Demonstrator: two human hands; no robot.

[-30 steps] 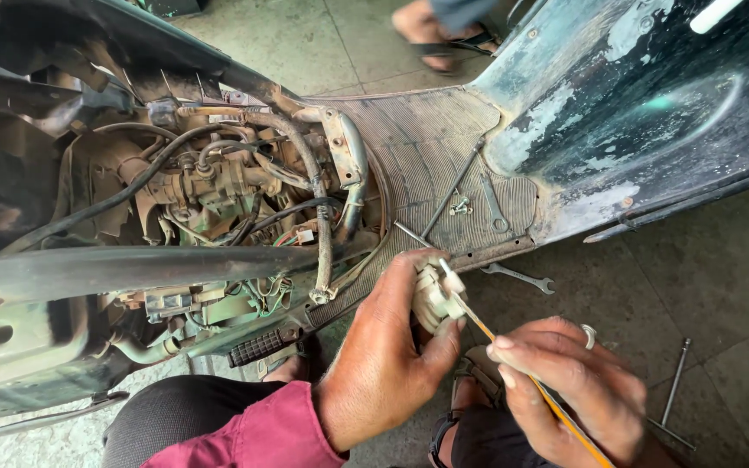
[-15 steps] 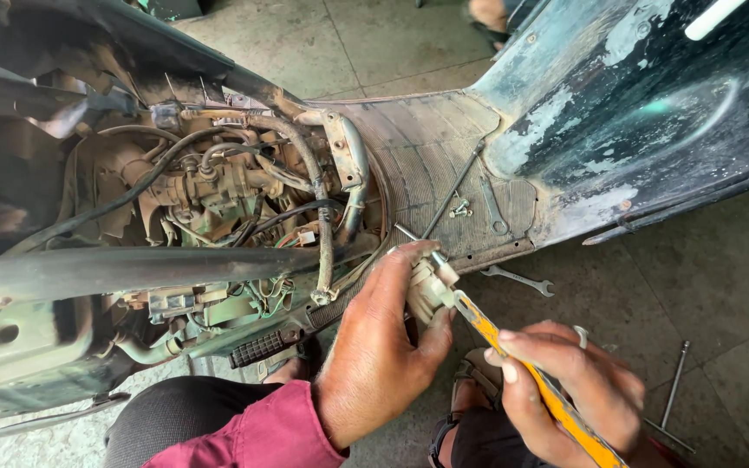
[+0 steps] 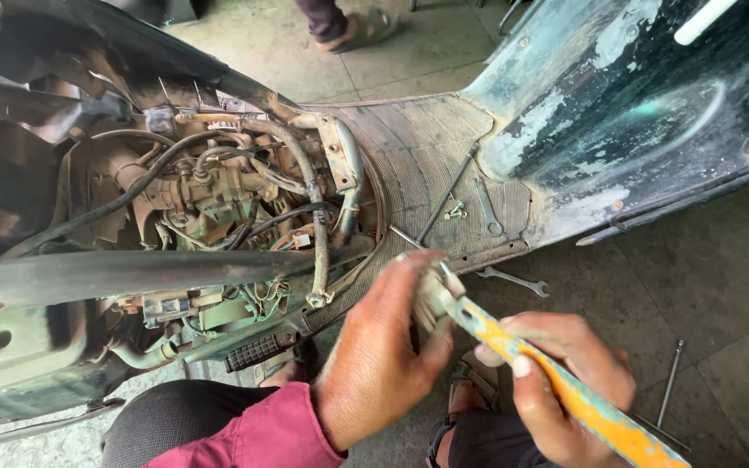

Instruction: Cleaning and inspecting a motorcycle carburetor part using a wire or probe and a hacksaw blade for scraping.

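My left hand (image 3: 383, 347), in a maroon sleeve, grips a small pale metal part (image 3: 431, 295) just below the scooter's footboard (image 3: 418, 165). An orange-handled screwdriver (image 3: 565, 390) lies in my right hand (image 3: 556, 381), with its tip pressed into that part. Both hands hover over my knees, in front of the scooter's exposed engine bay (image 3: 218, 208), where hoses, wires and a carburettor show.
Wrenches (image 3: 487, 208) and a long rod (image 3: 448, 195) lie on the ribbed footboard; another spanner (image 3: 513, 279) and a thin rod (image 3: 669, 381) lie on the concrete floor. The worn green front panel (image 3: 635, 113) rises at right. Another person's sandalled foot (image 3: 348, 26) stands at the top.
My right hand has turned the screwdriver steeper and pushed its tip into the part; the left hand has shifted slightly. The other person's foot has moved left along the top edge.
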